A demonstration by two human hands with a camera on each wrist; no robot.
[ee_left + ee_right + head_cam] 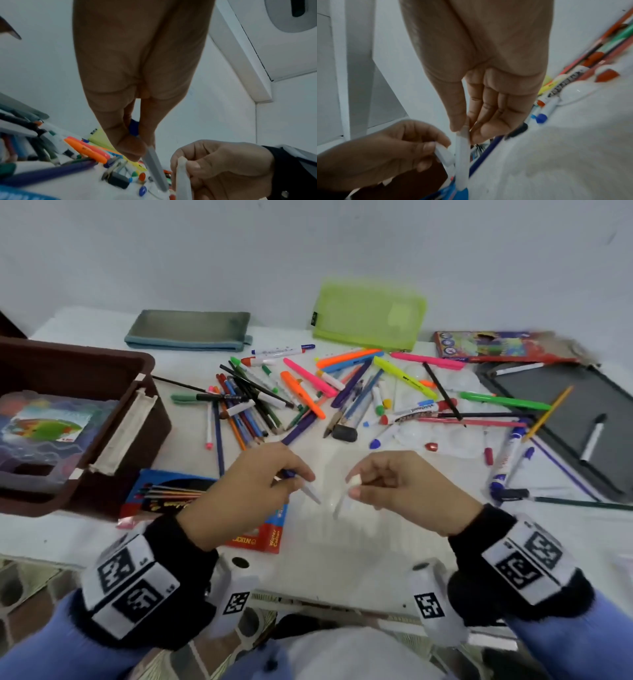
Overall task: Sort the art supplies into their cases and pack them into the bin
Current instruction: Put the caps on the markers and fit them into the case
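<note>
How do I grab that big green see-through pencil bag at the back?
Take the green mesh pouch by its near long edge, reaching from the front over the pens. It looks flat and floppy and sits against the wall, so pinching that free edge seems easiest.

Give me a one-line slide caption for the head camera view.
Left hand and right hand each pinch a white marker above the table strewn with pens, beside the brown bin.
</note>
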